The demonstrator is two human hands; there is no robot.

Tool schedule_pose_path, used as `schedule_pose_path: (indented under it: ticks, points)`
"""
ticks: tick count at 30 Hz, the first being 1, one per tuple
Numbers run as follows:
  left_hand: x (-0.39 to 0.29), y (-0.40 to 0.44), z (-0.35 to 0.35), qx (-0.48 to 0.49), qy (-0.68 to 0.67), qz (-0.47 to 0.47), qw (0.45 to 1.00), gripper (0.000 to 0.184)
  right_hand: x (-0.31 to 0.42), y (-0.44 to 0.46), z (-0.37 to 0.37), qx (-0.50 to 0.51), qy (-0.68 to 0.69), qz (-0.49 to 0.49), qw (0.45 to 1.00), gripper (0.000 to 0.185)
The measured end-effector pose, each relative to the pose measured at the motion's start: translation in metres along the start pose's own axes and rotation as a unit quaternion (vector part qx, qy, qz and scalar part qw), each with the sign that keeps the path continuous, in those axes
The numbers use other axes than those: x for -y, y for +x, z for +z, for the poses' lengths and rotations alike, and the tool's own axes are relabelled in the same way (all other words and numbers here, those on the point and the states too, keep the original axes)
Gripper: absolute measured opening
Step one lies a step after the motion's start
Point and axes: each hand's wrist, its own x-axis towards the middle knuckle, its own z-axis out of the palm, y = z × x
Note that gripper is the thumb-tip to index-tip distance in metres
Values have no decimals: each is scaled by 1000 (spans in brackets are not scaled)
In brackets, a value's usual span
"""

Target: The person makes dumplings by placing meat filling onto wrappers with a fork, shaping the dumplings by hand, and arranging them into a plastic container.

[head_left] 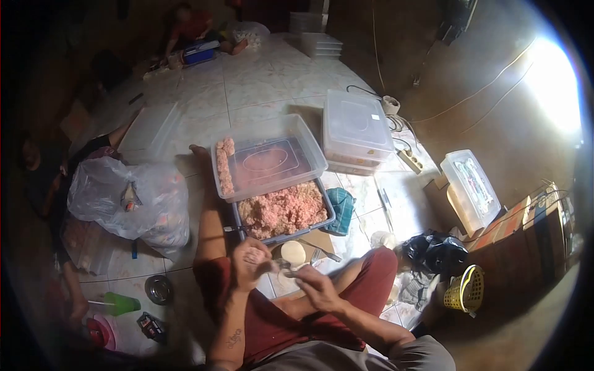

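My left hand [252, 264] is closed around a small lump of pink, crumbly mixture [253, 254]. Close beside it, my right hand [317, 288] grips a small shiny metal tool [286, 268], perhaps a spoon; its exact shape is blurred. Both hands are above my lap. Just beyond them, a grey-blue tray [278, 237] holds a big heap of the pink mixture [284, 210]. A clear plastic box [312, 145] rests over the tray's far part, with shaped pink pieces [224, 167] lined along its left side. A round pale disc [293, 253] lies near my hands.
A lidded clear box [357, 127] and a teal cloth [339, 211] are to the right of the tray. Further right are a black bag [435, 248] and a yellow basket [464, 289]. A stuffed plastic bag [133, 198] is at left, near another person [46, 179].
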Motion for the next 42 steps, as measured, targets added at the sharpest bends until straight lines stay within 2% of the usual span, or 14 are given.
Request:
schedule_pose_path:
  ticks: [4,5,7,10,14,16,18,23,25,28,32,36,40,42]
  points:
    - [25,8,5,-59,295,103,948,35,-7,19,2,-8,-130,-32,991,29]
    - [-5,9,17,-84,34,-42,995,31,0,20,-13,-7,-135,-18,991,27]
    - [-23,10,14,-69,-99,-91,988,31,18,21,-44,-65,-114,31,991,23]
    - [0,4,-25,93,276,-5,957,44,72,35,-54,-68,-221,38,972,19]
    - [-2,5,-10,43,119,8,992,30,102,44,-54,4,-252,51,966,13]
    - [2,8,-24,103,145,-70,982,47,107,46,-53,0,-263,48,963,12]
    - [6,10,-21,82,270,111,953,41,106,46,-53,40,-266,15,963,11]
    - [5,9,-4,30,270,142,952,24,93,42,-36,28,-270,12,962,11]
    - [19,6,-8,60,432,79,896,27,83,43,-33,-10,-255,0,967,10]
    - [23,5,-14,111,445,-90,884,31,83,57,-36,-118,-253,-27,960,9]
    - [2,-8,-16,104,242,74,962,33,27,111,-55,-149,-292,-27,944,6]
    - [16,-14,-18,93,116,-113,982,33,-73,144,-75,-18,-464,-56,884,15]
    - [11,-12,-8,-2,178,65,982,30,22,124,-74,-19,-507,28,861,17]
    - [8,-7,-16,59,209,-29,976,34,80,107,-60,-4,-413,7,911,13]
